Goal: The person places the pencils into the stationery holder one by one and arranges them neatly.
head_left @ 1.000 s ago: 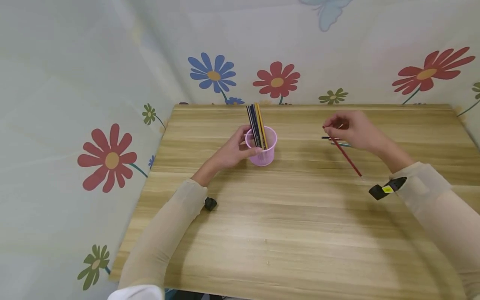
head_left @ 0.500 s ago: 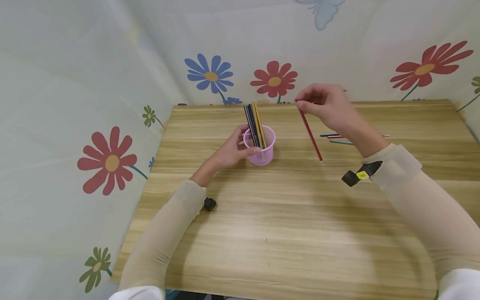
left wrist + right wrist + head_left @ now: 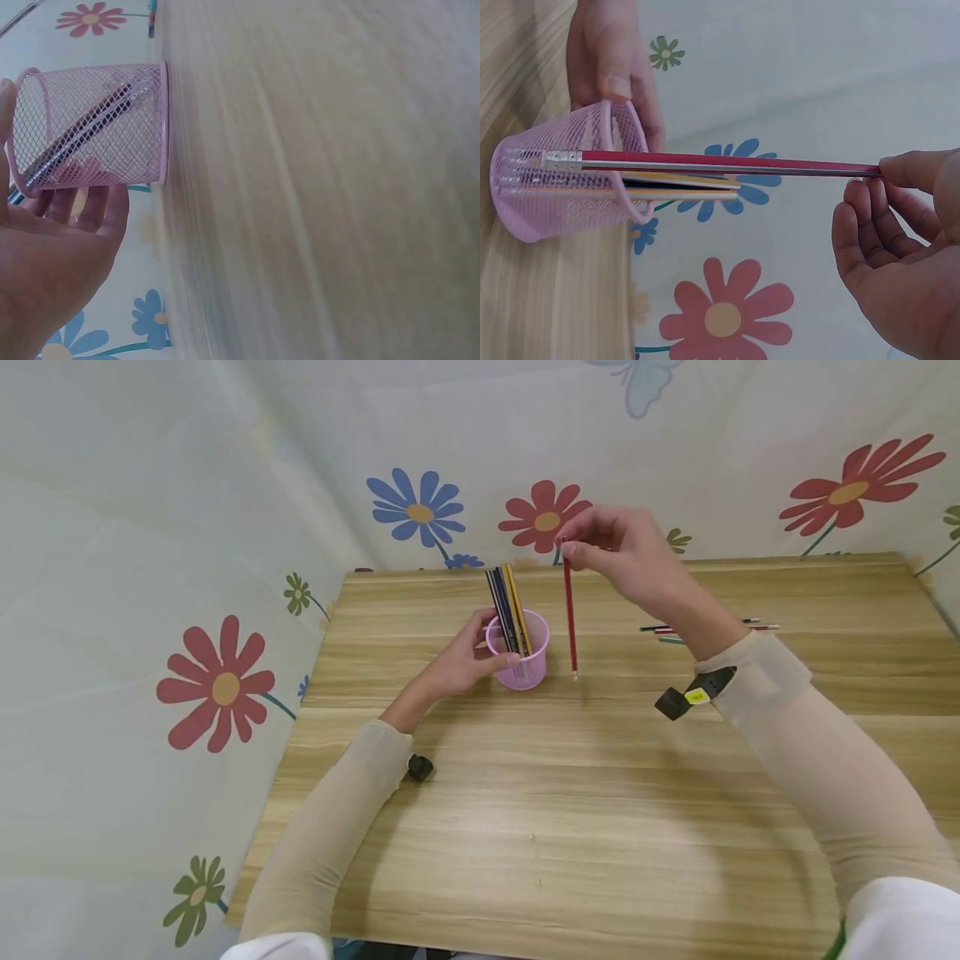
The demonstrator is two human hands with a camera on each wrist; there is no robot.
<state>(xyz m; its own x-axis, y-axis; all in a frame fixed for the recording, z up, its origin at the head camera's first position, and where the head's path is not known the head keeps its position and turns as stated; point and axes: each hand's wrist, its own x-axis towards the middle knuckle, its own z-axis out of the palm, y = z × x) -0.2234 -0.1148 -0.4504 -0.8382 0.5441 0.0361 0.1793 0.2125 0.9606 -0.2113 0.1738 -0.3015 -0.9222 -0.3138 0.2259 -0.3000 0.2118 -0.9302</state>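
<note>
Between the thumb and fingers of your right hand [image 3: 630, 556], you pinch a slim red pencil with a silver metal end [image 3: 571, 618] near its top. It hangs almost upright, metal end down, outside and just to the right of a pink cylindrical mesh cup [image 3: 534, 672]. Your left hand [image 3: 463, 662] grips that cup, thumb at the near rim and fingers curled around the far left side. A bundle of dark and yellow pencils [image 3: 512, 610] leans leftward inside. The cup stands on the wood-grained surface [image 3: 525, 793]; farther right, several loose thin pencils [image 3: 657, 627] lie there, partly hidden by your right forearm.
</note>
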